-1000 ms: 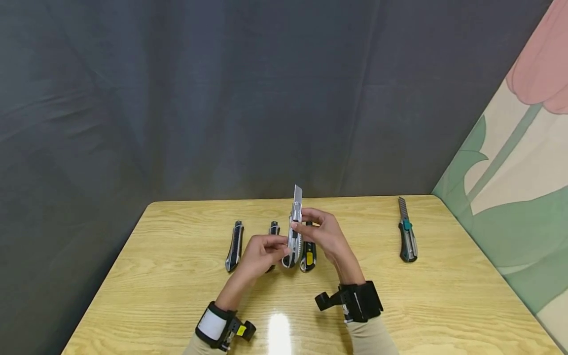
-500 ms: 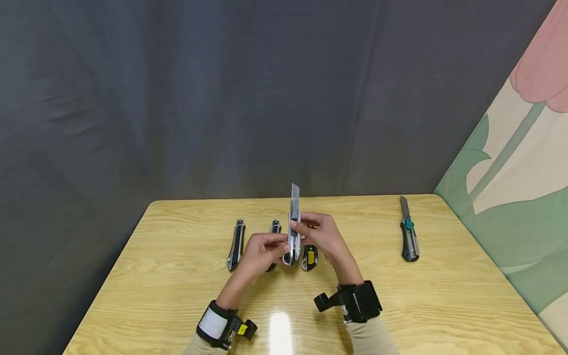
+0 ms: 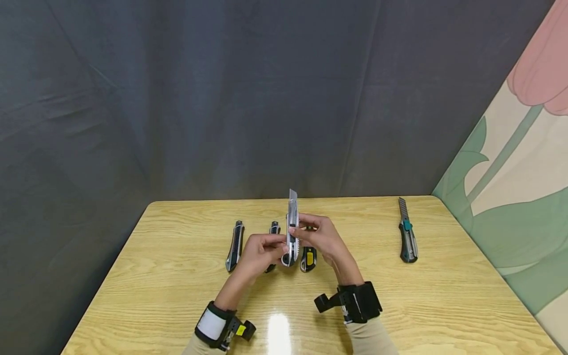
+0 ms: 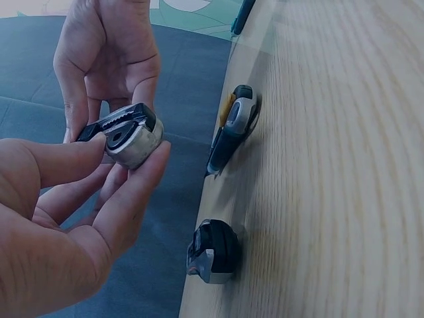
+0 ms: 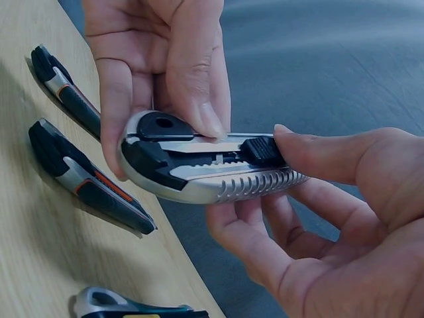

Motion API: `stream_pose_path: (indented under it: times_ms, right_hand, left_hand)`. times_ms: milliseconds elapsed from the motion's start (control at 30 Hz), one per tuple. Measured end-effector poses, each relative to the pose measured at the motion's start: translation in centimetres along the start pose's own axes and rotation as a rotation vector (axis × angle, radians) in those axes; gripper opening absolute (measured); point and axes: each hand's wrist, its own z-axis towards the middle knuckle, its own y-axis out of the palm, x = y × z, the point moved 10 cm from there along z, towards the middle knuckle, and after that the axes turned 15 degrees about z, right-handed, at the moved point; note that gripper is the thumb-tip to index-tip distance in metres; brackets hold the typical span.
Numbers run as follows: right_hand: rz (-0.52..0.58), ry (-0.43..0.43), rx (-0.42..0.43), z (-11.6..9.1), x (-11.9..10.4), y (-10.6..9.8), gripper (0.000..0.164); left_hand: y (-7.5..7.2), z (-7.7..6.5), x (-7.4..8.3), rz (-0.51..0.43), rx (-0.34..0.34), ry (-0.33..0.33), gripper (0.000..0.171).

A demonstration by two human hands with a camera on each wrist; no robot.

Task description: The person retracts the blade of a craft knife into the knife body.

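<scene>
A silver-bodied snap-off utility knife (image 3: 292, 217) is held up over the middle of the table, its blade (image 3: 293, 194) sticking out at the far end. My left hand (image 3: 263, 254) pinches the rear of its handle between thumb and fingers. Further up, my right hand (image 3: 323, 235) grips the handle, with the thumb on the black slider (image 5: 262, 151) in the right wrist view. The ridged underside of the handle (image 5: 255, 184) faces the right fingers. From the left wrist view, the rounded rear end (image 4: 139, 142) shows, while the blade is hidden.
Behind the hands lie a black-and-grey utility knife (image 3: 273, 228) and a black-and-yellow one (image 3: 309, 259), both partly covered. Another black-and-grey knife (image 3: 235, 246) lies left of them. Far right is a black-and-teal knife (image 3: 408, 236) with its blade out. A dark curtain (image 3: 266, 108) hangs behind the table (image 3: 155, 296).
The blade sticks out less than a second ago, and the right thumb has slid toward the rear with the slider. The left hand stays at the handle's rear end.
</scene>
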Motion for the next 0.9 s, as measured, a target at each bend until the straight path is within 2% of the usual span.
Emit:
stream_pose_path:
  times_ms: [333, 433, 633, 900]
  right_hand:
    - [0.028, 0.005, -0.017, 0.0, 0.2, 0.3, 0.042]
    - [0.021, 0.005, -0.017, 0.0, 0.2, 0.4, 0.041]
    - [-0.002, 0.025, -0.030, -0.1, 0.2, 0.4, 0.044]
    - [-0.014, 0.024, -0.050, -0.2, 0.4, 0.3, 0.048]
  left_hand:
    - [-0.5, 0.0, 0.1, -0.012, 0.027, -0.009, 0.030]
    - [-0.6, 0.3, -0.6, -0.017, 0.035, -0.019, 0.030]
    - [-0.1, 1.2, -3.0, -0.026, 0.047, -0.035, 0.028]
    - [0.0, 1.2, -3.0, -0.023, 0.046, -0.011, 0.023]
